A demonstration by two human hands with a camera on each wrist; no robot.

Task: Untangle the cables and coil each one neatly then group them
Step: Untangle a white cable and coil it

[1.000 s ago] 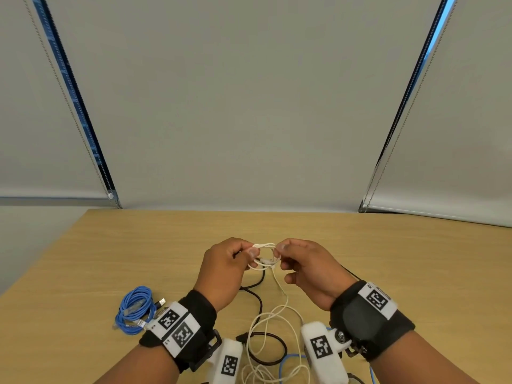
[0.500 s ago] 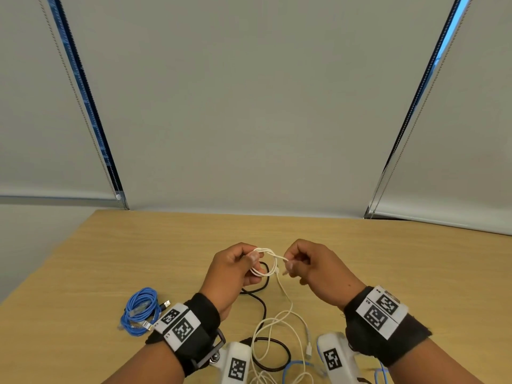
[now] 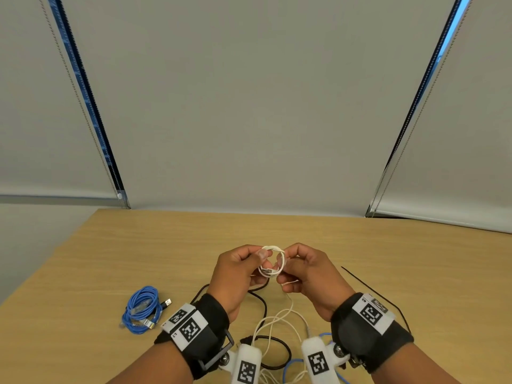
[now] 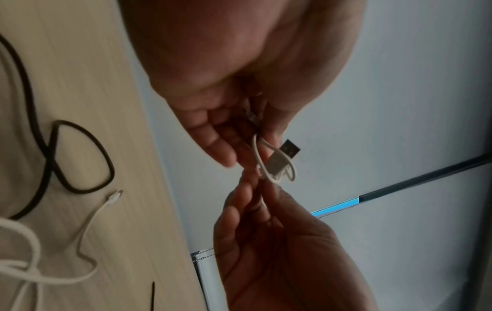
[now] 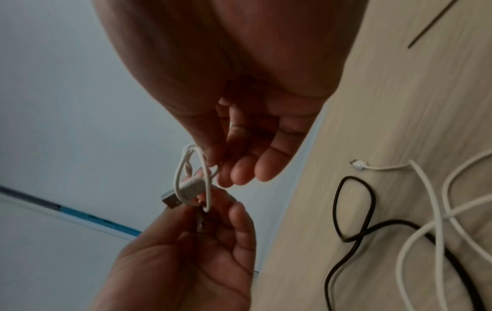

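Note:
Both hands are raised above the wooden table (image 3: 415,273) with a small coil of white cable (image 3: 273,263) between them. My left hand (image 3: 260,260) pinches the coil's left side with thumb and fingers. My right hand (image 3: 286,264) pinches its right side, and the cable's loose tail (image 3: 277,322) trails down to the table. The left wrist view shows the white USB plug (image 4: 279,162) lying across the loops. In the right wrist view the loops (image 5: 191,178) wrap round that plug (image 5: 170,198). A coiled blue cable (image 3: 141,309) lies to the left.
A black cable (image 3: 263,303) snakes under my hands and loops near the table's front edge. A loose blue cable (image 3: 293,365) shows beside the right wrist camera. A thin black wire (image 3: 371,289) runs along the table on the right. A white connector end (image 5: 358,164) lies on the table.
My right hand drew away to the right with the white cable, then came back to the left hand. The white coil between the fingers now has more loops.

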